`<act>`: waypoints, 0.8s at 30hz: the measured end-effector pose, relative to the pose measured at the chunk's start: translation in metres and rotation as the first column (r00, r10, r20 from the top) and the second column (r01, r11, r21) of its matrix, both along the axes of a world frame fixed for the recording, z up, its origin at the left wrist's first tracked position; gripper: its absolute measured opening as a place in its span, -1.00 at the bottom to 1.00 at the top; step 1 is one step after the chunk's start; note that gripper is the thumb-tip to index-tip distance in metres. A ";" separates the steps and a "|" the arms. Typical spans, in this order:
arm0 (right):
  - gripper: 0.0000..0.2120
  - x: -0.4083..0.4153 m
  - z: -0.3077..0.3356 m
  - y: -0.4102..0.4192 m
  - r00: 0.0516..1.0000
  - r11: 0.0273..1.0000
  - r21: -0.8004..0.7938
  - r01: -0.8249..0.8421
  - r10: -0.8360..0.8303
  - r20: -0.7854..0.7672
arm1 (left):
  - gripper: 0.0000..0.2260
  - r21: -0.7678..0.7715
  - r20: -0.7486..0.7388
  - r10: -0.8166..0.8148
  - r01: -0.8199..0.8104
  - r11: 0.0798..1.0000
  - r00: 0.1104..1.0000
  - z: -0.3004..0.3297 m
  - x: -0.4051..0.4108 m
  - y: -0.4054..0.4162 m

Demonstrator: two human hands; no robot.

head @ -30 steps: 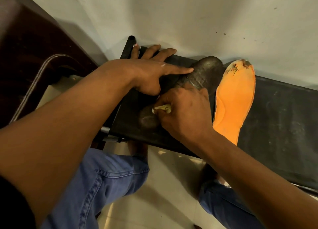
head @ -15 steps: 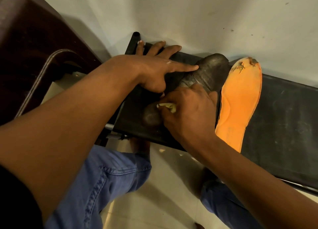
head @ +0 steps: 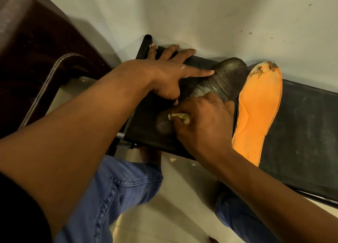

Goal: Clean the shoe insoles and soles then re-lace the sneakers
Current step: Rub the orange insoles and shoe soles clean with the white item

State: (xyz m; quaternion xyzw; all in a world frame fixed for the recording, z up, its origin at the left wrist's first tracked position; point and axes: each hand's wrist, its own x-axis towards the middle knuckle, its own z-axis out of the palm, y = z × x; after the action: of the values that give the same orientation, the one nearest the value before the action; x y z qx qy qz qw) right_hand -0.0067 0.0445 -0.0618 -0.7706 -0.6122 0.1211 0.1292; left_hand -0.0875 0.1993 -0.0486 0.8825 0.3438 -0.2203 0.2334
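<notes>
Starting at the left, a dark wooden piece of furniture (head: 36,47) stands against the pale wall (head: 201,14), hard and glossy. Next comes the bench (head: 301,133), a flat black surface with dusty scuffs, carried on a black tube frame.

The left hand (head: 170,74) lies on the bench with its fingers straight and spread, the forefinger stretched out onto the dark insole (head: 225,78) to pin it down. That insole lies flat on the bench, its face a fine woven mesh with a greyish sheen, rounded at the toe. It looks thin, light and floppy, so I judge it would slide or buckle under rubbing unless held flat; pressing near the part being worked seems the sensible hold.

The right hand (head: 203,122) is curled round a small yellowish cloth (head: 180,116), pinching it against the heel end of the dark insole.

Just beside it, touching its right edge, lies the orange insole (head: 256,114), underside up: smooth moulded foam, contoured at the arch, torn and grimy at the toe. It probably bends easily and crumbles there, so gentle handling by the middle would suit.

Below are blue denim knees (head: 117,197) and pale floor tiles (head: 173,206).
</notes>
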 end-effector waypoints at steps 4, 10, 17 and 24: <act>-0.78 -0.007 0.002 -0.001 0.996 0.998 -0.024 -0.059 0.057 -0.074 | 0.00 -0.001 -0.003 -0.001 0.001 1.000 1.000 0.000 0.000 0.001; -0.81 -0.011 0.002 -0.005 0.992 0.992 0.008 -0.128 0.128 0.001 | 0.00 0.010 -0.011 -0.008 0.008 1.000 1.000 0.000 0.001 0.000; -0.87 -0.014 -0.014 -0.005 0.994 0.982 0.177 -0.063 0.077 -0.077 | -0.02 0.013 0.021 -0.003 0.002 1.000 1.000 0.001 -0.001 0.002; -0.84 0.000 -0.016 0.008 0.990 0.979 0.172 -0.107 0.121 -0.072 | -0.21 -0.021 0.079 0.037 -0.036 0.999 0.996 0.004 0.000 0.004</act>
State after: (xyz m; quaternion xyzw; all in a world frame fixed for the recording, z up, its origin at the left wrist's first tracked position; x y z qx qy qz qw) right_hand -0.0063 0.0520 -0.0779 -0.7150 -0.6575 0.1080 0.2116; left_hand -0.0874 0.2034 -0.0449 0.8818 0.3483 -0.1840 0.2593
